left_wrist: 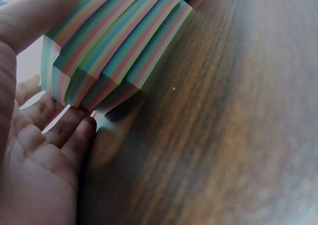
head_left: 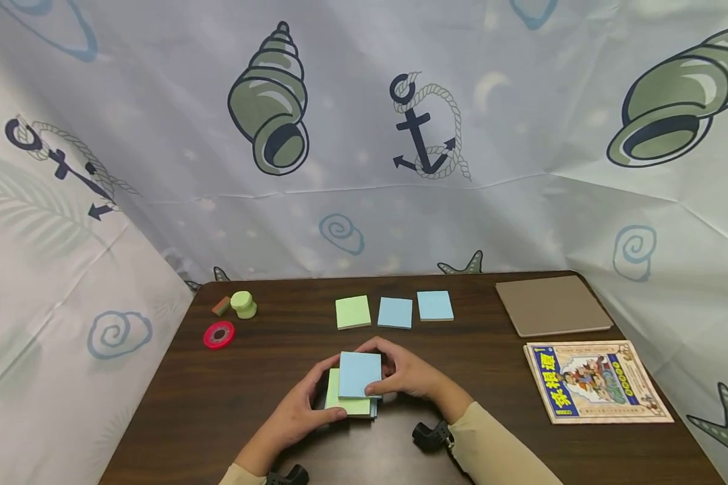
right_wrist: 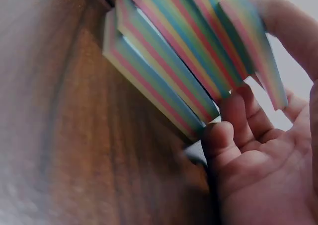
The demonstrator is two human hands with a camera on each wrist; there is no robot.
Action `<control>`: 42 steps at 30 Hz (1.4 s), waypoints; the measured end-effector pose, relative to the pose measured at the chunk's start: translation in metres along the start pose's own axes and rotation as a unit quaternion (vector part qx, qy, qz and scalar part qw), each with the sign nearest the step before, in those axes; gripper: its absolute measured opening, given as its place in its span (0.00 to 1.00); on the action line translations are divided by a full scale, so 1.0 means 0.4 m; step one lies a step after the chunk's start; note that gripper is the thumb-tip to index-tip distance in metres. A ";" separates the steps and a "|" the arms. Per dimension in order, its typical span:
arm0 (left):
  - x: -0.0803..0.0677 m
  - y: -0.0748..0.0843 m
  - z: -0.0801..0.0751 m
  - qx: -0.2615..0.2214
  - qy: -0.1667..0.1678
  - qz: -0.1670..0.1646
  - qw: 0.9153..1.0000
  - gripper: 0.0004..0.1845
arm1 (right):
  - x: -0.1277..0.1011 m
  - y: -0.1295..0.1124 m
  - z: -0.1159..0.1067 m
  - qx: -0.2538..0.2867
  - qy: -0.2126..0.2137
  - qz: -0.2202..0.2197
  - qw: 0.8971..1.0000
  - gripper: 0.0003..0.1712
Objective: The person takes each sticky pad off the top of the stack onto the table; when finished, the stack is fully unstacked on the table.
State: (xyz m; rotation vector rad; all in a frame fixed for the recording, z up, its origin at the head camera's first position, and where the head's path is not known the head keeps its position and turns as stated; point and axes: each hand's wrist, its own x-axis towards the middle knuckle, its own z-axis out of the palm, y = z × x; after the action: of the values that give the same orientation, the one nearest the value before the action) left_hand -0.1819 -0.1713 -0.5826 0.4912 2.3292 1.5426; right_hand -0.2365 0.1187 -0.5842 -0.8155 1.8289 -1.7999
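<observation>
In the head view, several sticky note pads stand in an uneven stack on the table, a light blue pad (head_left: 360, 375) on top and a light green pad (head_left: 348, 406) under it. My right hand (head_left: 409, 370) pinches the top blue pad, thumb on its face. From the other side my left hand (head_left: 300, 407) holds the stack, thumb at the near edge and fingers curled behind. Both wrist views show rainbow-striped pad edges (left_wrist: 114, 41). In the right wrist view the uppermost pad (right_wrist: 248, 31) tilts away from those below.
Behind the stack lie a green pad (head_left: 352, 312), a blue pad (head_left: 395, 312) and another blue pad (head_left: 435, 306). A red ring (head_left: 219, 334), green round piece (head_left: 243, 304) and small brown block (head_left: 221, 306) sit left. At right are a brown board (head_left: 553, 305) and printed box (head_left: 597, 382).
</observation>
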 end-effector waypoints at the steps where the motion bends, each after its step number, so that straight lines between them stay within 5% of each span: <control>1: 0.000 -0.002 0.000 0.000 0.000 0.001 1.000 0.50 | -0.001 0.004 -0.002 0.021 0.006 0.003 1.000 0.38; 11: 0.000 -0.014 0.003 -0.018 -0.011 0.032 0.999 0.50 | -0.022 0.021 -0.058 0.152 0.081 -0.024 0.985 0.35; 20: 0.006 -0.012 0.015 -0.023 -0.026 0.047 0.998 0.48 | -0.113 0.005 -0.190 0.229 0.274 -0.099 0.929 0.41; 24: 0.006 -0.010 0.013 -0.021 -0.021 0.052 0.998 0.47 | -0.141 0.009 -0.232 0.206 0.365 -0.131 0.899 0.35; 30: 0.003 -0.009 0.008 -0.013 -0.019 0.054 0.998 0.46 | -0.153 0.019 -0.260 0.174 0.500 -0.144 0.836 0.18; 36: 0.001 -0.003 0.004 -0.008 -0.016 0.053 0.998 0.45 | -0.167 0.014 -0.270 0.063 0.600 -0.122 0.788 0.21; 39: 0.002 0.001 0.002 -0.010 -0.015 0.056 0.998 0.46 | -0.172 0.009 -0.272 0.003 0.615 -0.085 0.784 0.25; 42: 0.002 0.003 0.001 -0.019 -0.015 0.058 0.998 0.47 | -0.174 0.007 -0.274 -0.048 0.600 -0.044 0.797 0.30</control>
State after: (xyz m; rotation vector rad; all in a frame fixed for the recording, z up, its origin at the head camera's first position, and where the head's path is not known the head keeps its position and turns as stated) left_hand -0.1824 -0.1702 -0.5817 0.6444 2.2812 1.6169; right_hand -0.2607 0.2465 -0.5874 0.4421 2.5899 -2.5674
